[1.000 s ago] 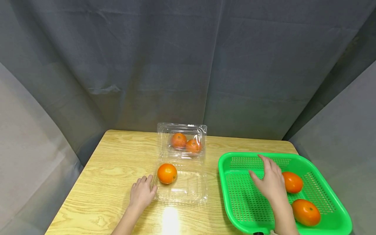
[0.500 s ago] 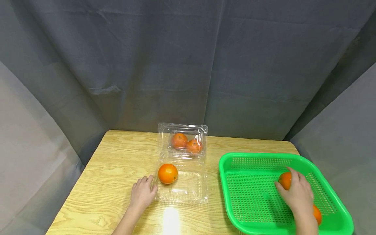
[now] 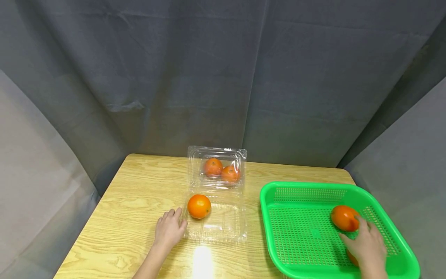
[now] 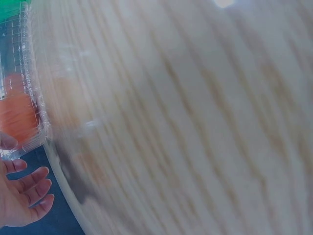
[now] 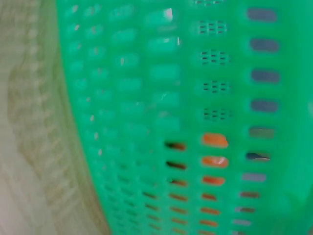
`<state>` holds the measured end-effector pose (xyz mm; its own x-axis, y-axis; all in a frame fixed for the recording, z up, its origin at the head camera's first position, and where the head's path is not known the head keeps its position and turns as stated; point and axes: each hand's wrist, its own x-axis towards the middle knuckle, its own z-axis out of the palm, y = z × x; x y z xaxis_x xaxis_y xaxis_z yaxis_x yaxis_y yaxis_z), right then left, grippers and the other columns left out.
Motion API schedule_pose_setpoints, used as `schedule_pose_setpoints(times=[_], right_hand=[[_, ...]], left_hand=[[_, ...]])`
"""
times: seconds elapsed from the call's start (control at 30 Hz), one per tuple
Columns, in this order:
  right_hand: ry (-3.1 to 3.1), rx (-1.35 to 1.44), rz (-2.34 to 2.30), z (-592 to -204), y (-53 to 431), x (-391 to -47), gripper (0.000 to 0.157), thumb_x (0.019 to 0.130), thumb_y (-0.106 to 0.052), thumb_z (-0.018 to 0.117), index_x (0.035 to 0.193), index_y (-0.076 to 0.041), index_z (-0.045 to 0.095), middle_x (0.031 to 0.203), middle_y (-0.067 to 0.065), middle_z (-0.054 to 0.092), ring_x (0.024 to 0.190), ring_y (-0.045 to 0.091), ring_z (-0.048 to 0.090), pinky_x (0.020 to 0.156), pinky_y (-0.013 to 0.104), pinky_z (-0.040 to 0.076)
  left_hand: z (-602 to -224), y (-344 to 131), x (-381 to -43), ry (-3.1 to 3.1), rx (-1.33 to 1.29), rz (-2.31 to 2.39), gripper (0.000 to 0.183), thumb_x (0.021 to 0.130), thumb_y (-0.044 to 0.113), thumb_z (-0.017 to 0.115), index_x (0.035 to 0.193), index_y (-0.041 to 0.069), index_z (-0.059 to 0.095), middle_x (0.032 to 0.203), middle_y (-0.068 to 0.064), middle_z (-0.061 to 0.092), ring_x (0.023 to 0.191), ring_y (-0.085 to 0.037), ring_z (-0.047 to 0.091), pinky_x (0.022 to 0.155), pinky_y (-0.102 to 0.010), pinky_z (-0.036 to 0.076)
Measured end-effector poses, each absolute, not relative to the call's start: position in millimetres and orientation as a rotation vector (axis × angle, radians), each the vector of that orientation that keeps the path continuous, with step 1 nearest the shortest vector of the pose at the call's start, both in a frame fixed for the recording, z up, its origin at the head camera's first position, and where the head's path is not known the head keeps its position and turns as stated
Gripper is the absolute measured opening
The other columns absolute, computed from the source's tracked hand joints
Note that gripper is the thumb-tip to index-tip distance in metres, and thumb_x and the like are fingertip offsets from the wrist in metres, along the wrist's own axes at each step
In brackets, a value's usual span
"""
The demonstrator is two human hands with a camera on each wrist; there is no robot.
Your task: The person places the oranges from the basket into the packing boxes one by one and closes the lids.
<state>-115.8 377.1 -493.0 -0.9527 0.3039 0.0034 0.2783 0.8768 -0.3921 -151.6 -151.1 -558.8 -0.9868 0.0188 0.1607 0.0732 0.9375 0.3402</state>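
Note:
In the head view my left hand [image 3: 169, 228] rests at the left edge of a clear plastic clamshell box [image 3: 228, 226], fingers loosely bent. One orange [image 3: 199, 206] sits in the box's near half, at its back left. Two more oranges [image 3: 213, 167] show through the raised far half. My right hand [image 3: 369, 244] is low over a green basket [image 3: 273, 254], thumb and fingers spread above a front orange [image 3: 352, 257] that it mostly covers. Just beyond the fingertips lies another orange [image 3: 345, 218]. The right wrist view shows the basket wall [image 5: 166, 98], not the hand.
A wooden table [image 3: 139, 193] carries the box and the basket, with bare wood between them. Grey curtains [image 3: 195, 77] hang behind and at the sides. The basket's raised rim [image 3: 263, 217] stands between the right hand and the box.
My right hand has moved right and toward the near side of the basket, past the back orange to the front one. The left hand and the box stay put.

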Motion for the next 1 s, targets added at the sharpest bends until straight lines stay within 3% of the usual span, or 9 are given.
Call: schedule_pose_setpoints(times=[0.17,0.3,0.87,1.0], right_hand=[[-3.073,-0.515,0.615,-498.0,384.5,-113.6,0.097,0.074,-0.048,0.068,0.139,0.002,0.017,0.129,0.043,0.015,0.113,0.06,0.017,0.083,0.07,0.024],[-3.107,-0.533,0.617,-500.9,387.0,-112.8,0.098,0.071,-0.051,0.069,0.137,0.002,0.019,0.129,0.043,0.015,0.111,0.06,0.018,0.081,0.069,0.025],[-3.161,-0.548,0.638,-513.6,387.9,-107.4,0.097,0.065,-0.029,0.074,0.137,0.0,0.018,0.128,0.042,0.014,0.112,0.062,0.015,0.088,0.07,0.018],[-3.151,-0.531,0.637,-515.3,388.1,-103.8,0.089,0.064,-0.018,0.07,0.135,0.001,0.02,0.126,0.043,0.015,0.111,0.062,0.014,0.09,0.069,0.016]], left_hand=[[-557.8,-150.8,-151.3,-2.939,-0.068,-0.522,0.042,0.086,0.031,0.055,0.12,0.006,0.055,0.109,-0.018,0.059,0.099,-0.034,0.054,0.08,-0.049,0.044],[-557.6,-150.8,-151.5,-2.942,-0.067,-0.526,0.042,0.086,0.03,0.055,0.12,0.006,0.055,0.11,-0.018,0.059,0.099,-0.034,0.054,0.08,-0.048,0.045],[-558.1,-150.2,-150.6,-2.934,-0.055,-0.544,0.043,0.085,0.031,0.055,0.12,0.006,0.055,0.109,-0.018,0.059,0.099,-0.034,0.054,0.079,-0.048,0.045],[-558.3,-150.3,-150.6,-2.929,-0.058,-0.542,0.043,0.085,0.031,0.055,0.12,0.006,0.055,0.109,-0.018,0.059,0.099,-0.034,0.054,0.08,-0.049,0.045]])
